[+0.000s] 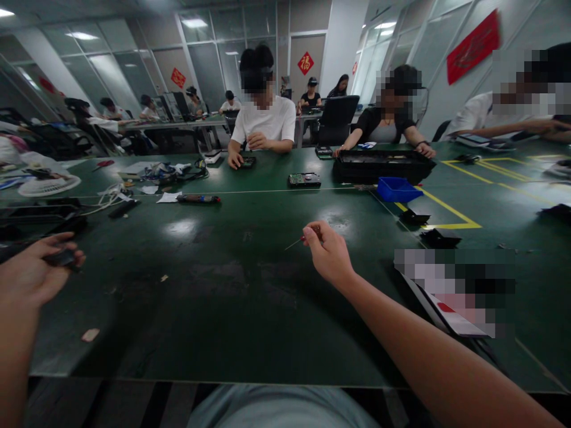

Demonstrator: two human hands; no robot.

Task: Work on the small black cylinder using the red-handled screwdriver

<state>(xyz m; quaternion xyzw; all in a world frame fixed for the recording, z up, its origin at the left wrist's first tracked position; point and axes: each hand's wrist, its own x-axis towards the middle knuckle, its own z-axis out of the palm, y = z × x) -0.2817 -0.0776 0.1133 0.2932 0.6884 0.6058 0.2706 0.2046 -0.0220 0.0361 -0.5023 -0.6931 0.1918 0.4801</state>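
My right hand (pixel 329 252) is closed around a small screwdriver (pixel 294 244). Its thin metal shaft points left and down, with a bit of red near the fingers. At the left edge my left hand (pixel 33 270) grips a small dark object (pixel 61 258) between thumb and fingers; its kind is hard to make out. Both hands are above the green table (pixel 214 333), well apart from each other. Beyond my right hand a hard drive (pixel 304 179) lies flat on the table.
A blue bin (pixel 398 189) and a long black tray (pixel 383 166) are at the back right, near small black parts (pixel 441 238). A dark cylindrical tool (pixel 198 199) lies back left, near cables (pixel 109 196). Across the table a person (pixel 263 125) handles another drive.
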